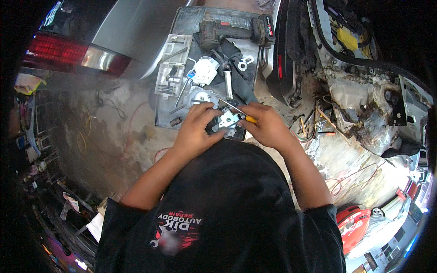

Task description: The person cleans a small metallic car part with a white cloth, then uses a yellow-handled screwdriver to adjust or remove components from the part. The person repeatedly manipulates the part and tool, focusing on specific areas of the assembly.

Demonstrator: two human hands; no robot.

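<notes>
My right hand (267, 122) is closed around a screwdriver with a yellow handle (251, 119). Its thin metal shaft slants up and to the left, over the parts on the work surface. My left hand (196, 126) curls its fingers and thumb about the edge of a silvery metal mechanism (229, 118) close to my body. That mechanism has a flat plate with holes, and its lower side is partly hidden. Just beyond my left fingertips lies a round whitish part (199, 96). A larger white round mechanism (203, 71) sits farther back.
A cordless impact wrench (230, 33) lies at the back of the dark work table (162, 113). Along its left side are a clear compartment box (169, 81) and a socket (175, 121). A car's tail light (75, 58) stands left, a stripped body shell (364, 104) right.
</notes>
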